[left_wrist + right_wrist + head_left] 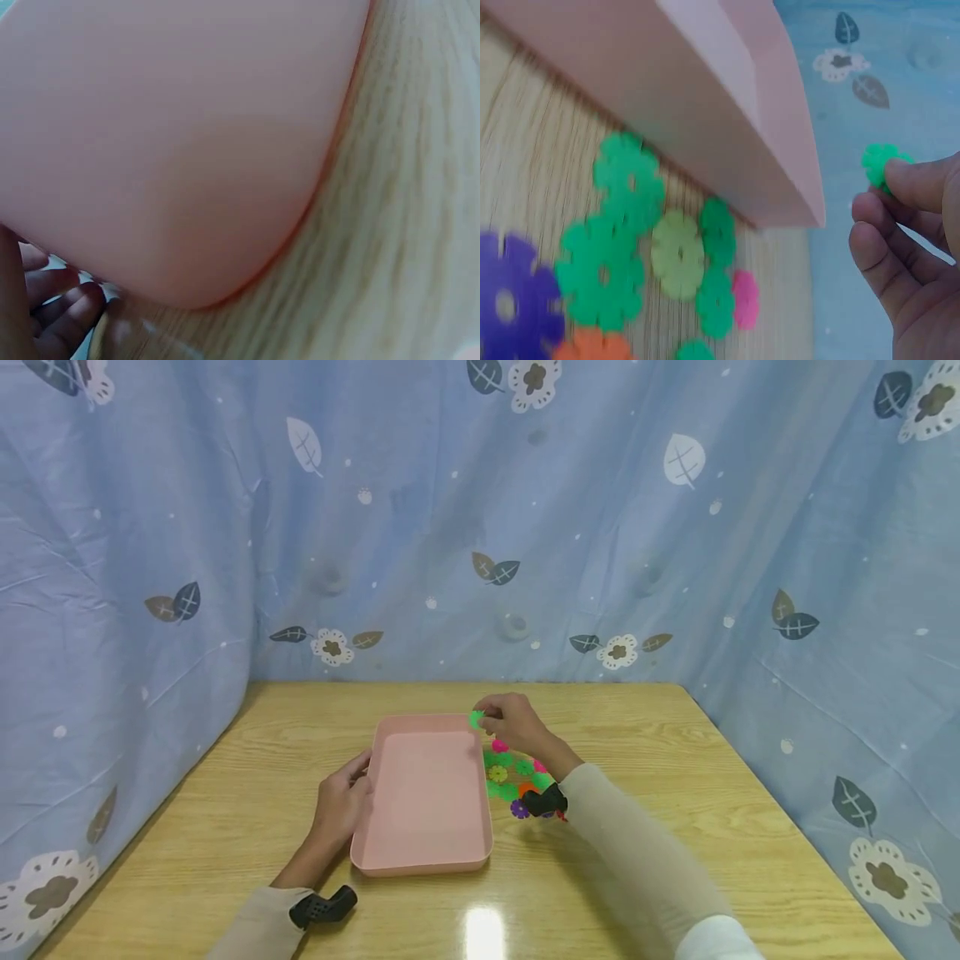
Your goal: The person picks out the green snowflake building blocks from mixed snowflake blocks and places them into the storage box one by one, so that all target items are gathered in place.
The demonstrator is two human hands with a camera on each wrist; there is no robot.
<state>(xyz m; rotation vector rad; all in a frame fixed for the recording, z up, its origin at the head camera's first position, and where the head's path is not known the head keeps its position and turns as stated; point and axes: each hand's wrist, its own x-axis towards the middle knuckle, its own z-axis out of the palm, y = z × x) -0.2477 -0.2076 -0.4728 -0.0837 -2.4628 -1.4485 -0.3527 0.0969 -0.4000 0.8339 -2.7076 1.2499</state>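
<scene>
While fingers (919,186) pinch it, the disc (876,159) (bright green) looks notched.

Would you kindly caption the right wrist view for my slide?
Right hand pinches green notched disc; other discs lie beside pink tray.

The tray (427,802) looks like smooth, satin plastic; the discs (498,773) right of it, matt plastic. The table (637,760) shows glossy wood grain, the far curtain (427,527) matt, creased cloth.
</scene>
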